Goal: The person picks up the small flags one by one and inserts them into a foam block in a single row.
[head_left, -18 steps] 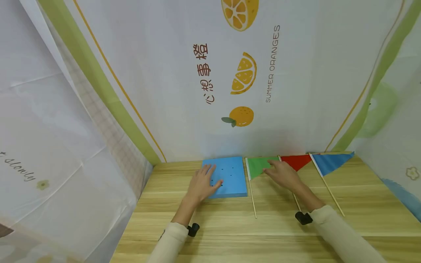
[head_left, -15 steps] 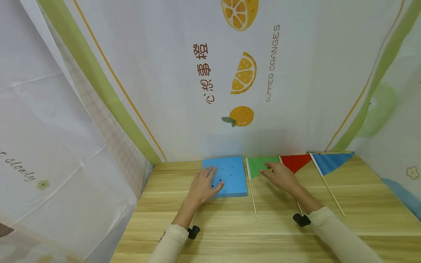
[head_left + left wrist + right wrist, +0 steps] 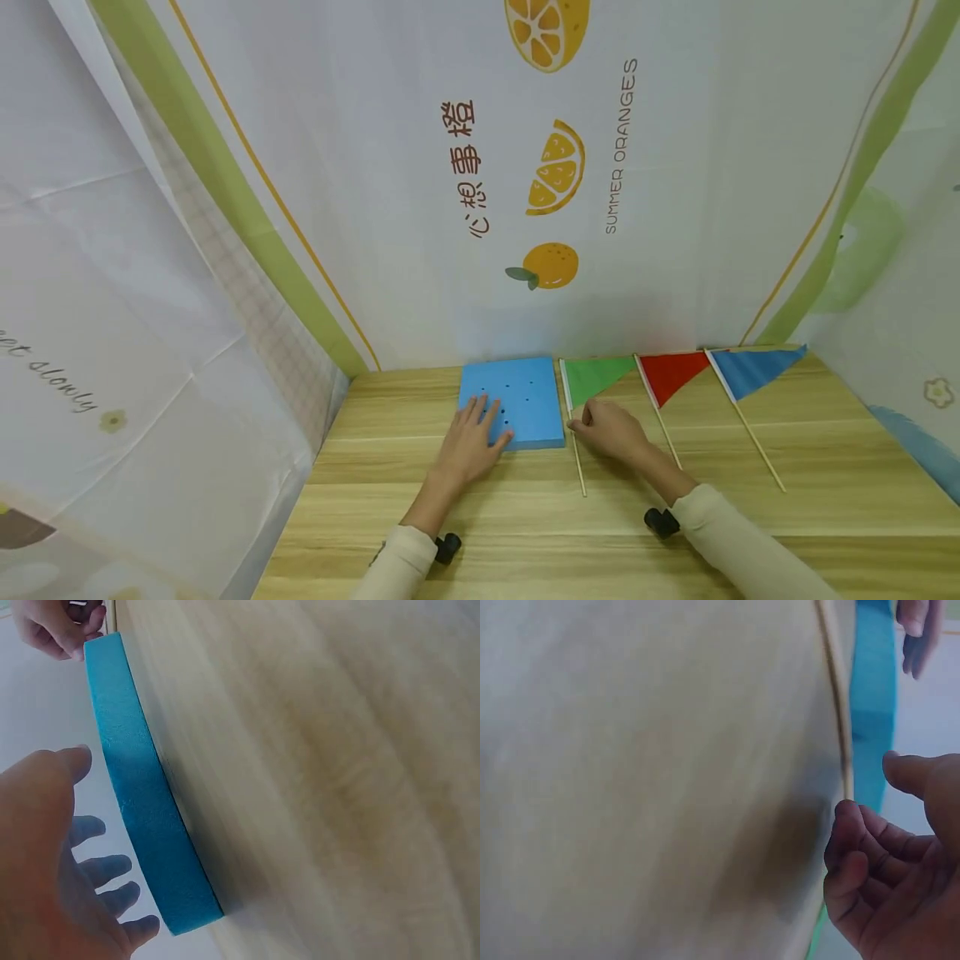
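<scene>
A flat light-blue square block (image 3: 538, 421) with several small dark holes lies on the table. Over its left front part my left hand (image 3: 467, 446) is spread, fingers straight; the left wrist view shows the thumb (image 3: 77, 761) apart from the block's front side. To the right lies a green pennant flag (image 3: 592, 379) on a thin wooden stick (image 3: 579, 467). My right hand (image 3: 611, 432) is at this stick just below the cloth. In the right wrist view, its bent fingertips (image 3: 845, 810) are right at the stick, while the thumb (image 3: 904, 772) stands apart.
A red pennant flag (image 3: 670, 377) and a blue pennant flag (image 3: 753, 373) lie farther right, their sticks pointing toward the front. Behind the wooden table (image 3: 555, 542) hangs a white cloth (image 3: 390, 208) printed with oranges. More cloth (image 3: 150, 333) encloses the left side.
My right hand has moved left and toward the front, from over the green and red flags to the green flag's stick. My left hand has slid slightly toward the front over the block.
</scene>
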`<action>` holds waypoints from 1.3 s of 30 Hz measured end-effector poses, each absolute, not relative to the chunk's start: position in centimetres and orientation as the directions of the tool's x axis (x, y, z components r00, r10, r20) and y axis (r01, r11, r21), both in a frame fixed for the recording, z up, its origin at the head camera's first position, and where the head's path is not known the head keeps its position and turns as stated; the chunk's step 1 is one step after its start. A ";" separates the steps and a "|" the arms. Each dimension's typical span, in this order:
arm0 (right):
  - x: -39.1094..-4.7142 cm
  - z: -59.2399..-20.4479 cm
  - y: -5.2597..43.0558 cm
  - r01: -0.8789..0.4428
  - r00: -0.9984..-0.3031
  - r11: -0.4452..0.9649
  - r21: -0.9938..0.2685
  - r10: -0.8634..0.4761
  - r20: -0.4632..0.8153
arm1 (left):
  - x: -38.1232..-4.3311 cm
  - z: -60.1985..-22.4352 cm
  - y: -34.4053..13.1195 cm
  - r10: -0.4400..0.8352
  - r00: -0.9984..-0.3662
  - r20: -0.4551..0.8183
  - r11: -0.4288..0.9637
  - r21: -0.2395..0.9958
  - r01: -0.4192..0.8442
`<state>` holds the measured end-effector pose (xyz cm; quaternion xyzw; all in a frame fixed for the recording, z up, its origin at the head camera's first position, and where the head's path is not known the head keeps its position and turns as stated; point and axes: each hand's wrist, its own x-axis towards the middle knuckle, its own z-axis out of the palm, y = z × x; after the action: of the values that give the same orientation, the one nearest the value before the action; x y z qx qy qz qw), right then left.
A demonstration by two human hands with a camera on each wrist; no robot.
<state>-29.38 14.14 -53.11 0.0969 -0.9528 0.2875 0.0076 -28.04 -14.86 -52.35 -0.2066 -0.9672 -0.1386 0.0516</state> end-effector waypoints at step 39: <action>-29.3 -52.6 14.1 0.000 -0.990 0.651 -0.759 -0.107 -0.092 | -27.8 -52.8 -14.5 0.406 -0.910 0.081 0.873 0.259 0.412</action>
<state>-29.25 14.13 -52.64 0.0295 -0.9062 0.4169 -0.0642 -27.75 -14.50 -52.83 -0.2114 -0.9677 -0.1365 0.0121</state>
